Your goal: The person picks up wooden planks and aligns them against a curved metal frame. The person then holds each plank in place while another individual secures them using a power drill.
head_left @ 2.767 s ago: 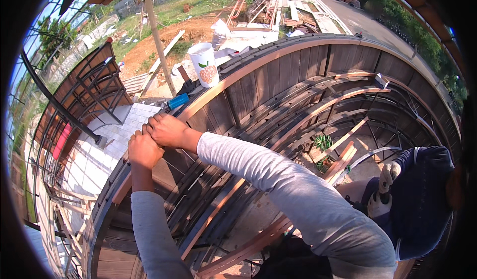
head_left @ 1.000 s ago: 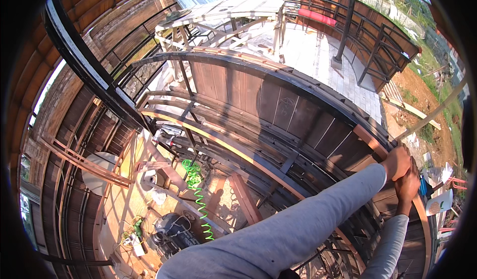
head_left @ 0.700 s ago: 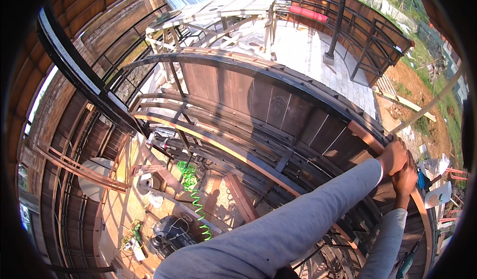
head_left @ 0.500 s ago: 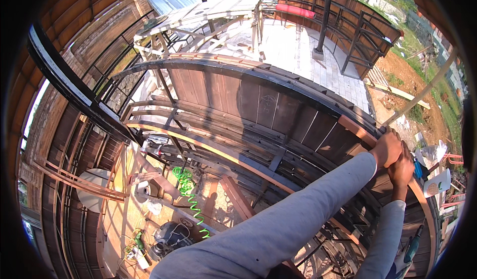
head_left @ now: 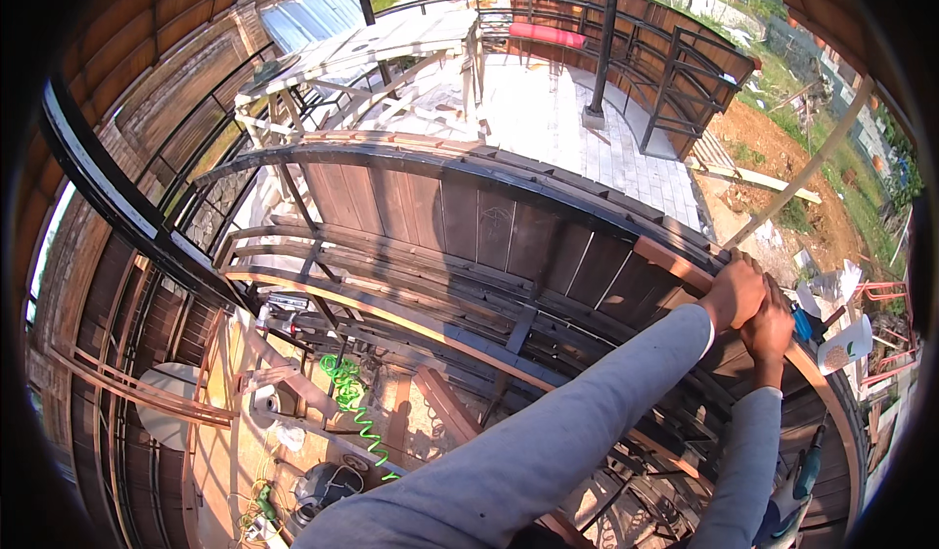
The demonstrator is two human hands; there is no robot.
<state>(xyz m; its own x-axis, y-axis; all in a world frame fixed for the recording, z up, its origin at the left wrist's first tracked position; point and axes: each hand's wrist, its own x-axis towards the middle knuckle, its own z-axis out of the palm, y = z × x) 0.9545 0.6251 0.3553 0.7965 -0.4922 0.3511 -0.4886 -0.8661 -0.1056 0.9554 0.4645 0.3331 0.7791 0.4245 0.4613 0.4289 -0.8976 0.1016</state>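
Observation:
My left hand and my right hand are pressed together at the right, both closed on the orange-brown top rail of a curved dark wooden wall. My left arm, in a grey sleeve, reaches across from the lower middle. The right forearm rises from the lower right. Whether a small thing is hidden inside the fists cannot be told.
A blue tool and a white bucket lie just past my hands. A green power drill is at the lower right. Far below are a green coiled hose, a white tiled terrace, a black post and a red bench cushion.
My head has swung from the right to the left, so the hands now sit at the picture's right. They stay clasped together on the same rail throughout.

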